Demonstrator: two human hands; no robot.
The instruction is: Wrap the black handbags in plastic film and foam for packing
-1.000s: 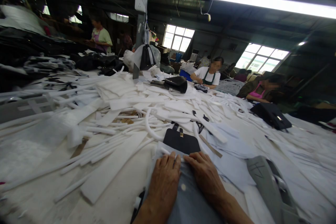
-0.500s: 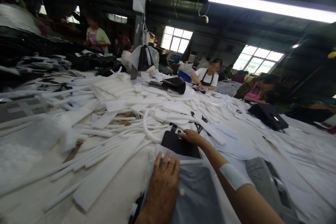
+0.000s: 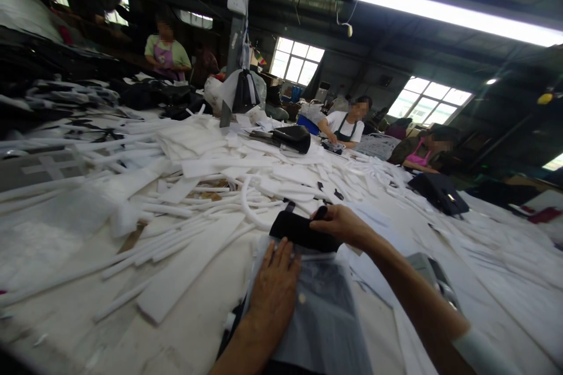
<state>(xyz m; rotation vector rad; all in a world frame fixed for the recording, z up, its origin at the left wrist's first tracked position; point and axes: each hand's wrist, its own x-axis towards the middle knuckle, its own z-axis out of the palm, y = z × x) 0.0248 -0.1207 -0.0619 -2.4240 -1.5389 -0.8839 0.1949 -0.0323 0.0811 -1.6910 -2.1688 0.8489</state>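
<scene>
A black bag (image 3: pixel 303 229) lies on the table in front of me, its lower part under a translucent sheet (image 3: pixel 325 304). Flat on the sheet's left side rests my left hand (image 3: pixel 276 284), fingers stretched out and pointing away from me. My right hand (image 3: pixel 338 224) is at the bag's far right, its fingers closed round a black strap (image 3: pixel 320 212). Another short black tab sticks up at the bag's far edge. The fingertips of my right hand are partly hidden.
White foam strips (image 3: pixel 176 246) cover much of the table (image 3: pixel 193 328). A grey device (image 3: pixel 433 278) sits to the right under my forearm. Further off are a black bag (image 3: pixel 440 192), a dark folded bag (image 3: pixel 292 137), a post (image 3: pixel 233 64) and people working across the table.
My right hand has moved slightly right and up from the bag's metal clasp and now grips the strap. The clasp no longer shows. My left hand stays flat on the sheet.
</scene>
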